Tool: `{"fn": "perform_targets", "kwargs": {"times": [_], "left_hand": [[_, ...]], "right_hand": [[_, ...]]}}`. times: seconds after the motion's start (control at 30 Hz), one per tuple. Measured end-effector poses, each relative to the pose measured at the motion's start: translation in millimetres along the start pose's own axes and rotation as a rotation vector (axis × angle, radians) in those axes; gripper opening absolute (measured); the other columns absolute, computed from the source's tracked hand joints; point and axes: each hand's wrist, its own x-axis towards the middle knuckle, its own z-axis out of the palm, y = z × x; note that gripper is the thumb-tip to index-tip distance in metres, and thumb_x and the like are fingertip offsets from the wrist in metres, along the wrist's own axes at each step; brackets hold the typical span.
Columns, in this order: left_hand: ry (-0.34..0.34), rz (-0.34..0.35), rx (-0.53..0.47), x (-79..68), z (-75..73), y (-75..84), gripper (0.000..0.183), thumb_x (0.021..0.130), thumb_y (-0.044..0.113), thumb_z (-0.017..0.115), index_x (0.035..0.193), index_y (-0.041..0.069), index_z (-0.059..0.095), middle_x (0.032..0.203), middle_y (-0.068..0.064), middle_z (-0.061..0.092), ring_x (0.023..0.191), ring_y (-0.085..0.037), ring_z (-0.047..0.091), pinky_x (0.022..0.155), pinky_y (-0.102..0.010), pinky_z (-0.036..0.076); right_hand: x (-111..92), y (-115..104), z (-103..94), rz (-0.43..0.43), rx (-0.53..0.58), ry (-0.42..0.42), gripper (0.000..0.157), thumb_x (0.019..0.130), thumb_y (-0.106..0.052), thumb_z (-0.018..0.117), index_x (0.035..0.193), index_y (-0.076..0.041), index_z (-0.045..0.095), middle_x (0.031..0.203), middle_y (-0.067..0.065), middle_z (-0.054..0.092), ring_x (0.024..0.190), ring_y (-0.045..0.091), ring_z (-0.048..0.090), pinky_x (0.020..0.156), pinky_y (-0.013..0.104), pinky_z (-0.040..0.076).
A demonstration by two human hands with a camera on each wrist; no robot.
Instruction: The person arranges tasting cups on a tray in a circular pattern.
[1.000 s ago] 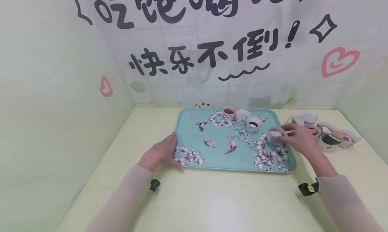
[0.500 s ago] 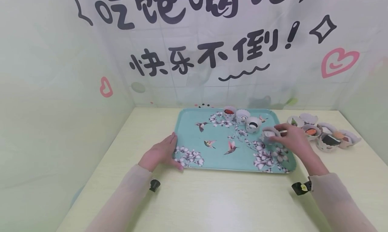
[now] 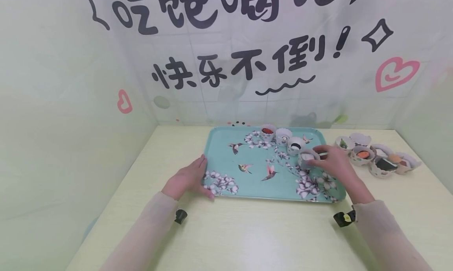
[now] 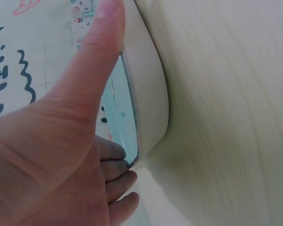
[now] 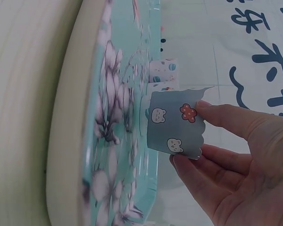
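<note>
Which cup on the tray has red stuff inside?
The leftmost cup on the tray, near the back edge. It's the only one there showing red inside.

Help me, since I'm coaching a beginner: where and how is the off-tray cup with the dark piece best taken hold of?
Likely grip this cup by its outer wall below the rim, coming from the front left: it opens upward and no cup stands on that side, while neighbouring cups crowd its back and right. The dark piece fills much of its mouth.

Back wall [image 3: 219, 39] | lower line [image 3: 249, 66]: 快乐不倒! | upper line [image 3: 187, 7], cropped: probably 吃饱喝, rest unclear
</note>
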Motion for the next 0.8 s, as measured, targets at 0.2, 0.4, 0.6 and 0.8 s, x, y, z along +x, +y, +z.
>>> {"fn": "perform_targets", "kwargs": {"times": [0.2, 0.4, 0.6, 0.8], "left_hand": [[0.004, 0.006, -0.011, 0.8, 1.0, -1.3, 0.142, 0.06, 0.068, 0.082, 0.157, -0.007, 0.01, 0.166, -0.024, 0.006, 0.155, -0.037, 0.013, 0.126, -0.046, 0.025], [0.006, 0.005, -0.004, 2.9, 3.2, -1.9, 0.143, 0.06, 0.07, 0.081, 0.158, -0.005, 0.009, 0.167, -0.023, 0.005, 0.156, -0.036, 0.012, 0.127, -0.045, 0.023], [0.01, 0.004, -0.011, 1.6, 2.7, -1.5, 0.142, 0.06, 0.069, 0.082, 0.157, -0.005, 0.01, 0.167, -0.023, 0.005, 0.156, -0.036, 0.012, 0.126, -0.046, 0.024], [0.008, -0.001, -0.01, 1.0, 3.0, -1.6, 0.142, 0.06, 0.068, 0.082, 0.157, -0.005, 0.009, 0.167, -0.023, 0.005, 0.156, -0.036, 0.012, 0.126, -0.045, 0.024]], "right_hand": [[1.8, -3.1, 8.2, -0.009, 0.038, -0.011, 0.06, 0.09, -0.028, 0.074, 0.134, 0.008, 0.054, 0.13, 0.031, 0.06, 0.114, 0.046, 0.063, 0.087, 0.053, 0.059], [5.2, -7.4, 14.5, -0.004, 0.057, -0.037, 0.058, 0.091, -0.028, 0.073, 0.133, 0.008, 0.055, 0.13, 0.031, 0.06, 0.114, 0.046, 0.063, 0.09, 0.053, 0.058], [9.0, -8.5, 19.4, 0.001, 0.061, -0.039, 0.056, 0.09, -0.028, 0.073, 0.132, 0.006, 0.056, 0.127, 0.029, 0.063, 0.113, 0.044, 0.064, 0.087, 0.05, 0.059], [11.5, -10.6, 23.8, -0.004, 0.066, -0.034, 0.054, 0.09, -0.026, 0.074, 0.132, 0.005, 0.057, 0.127, 0.028, 0.063, 0.111, 0.043, 0.065, 0.084, 0.047, 0.06]]}}
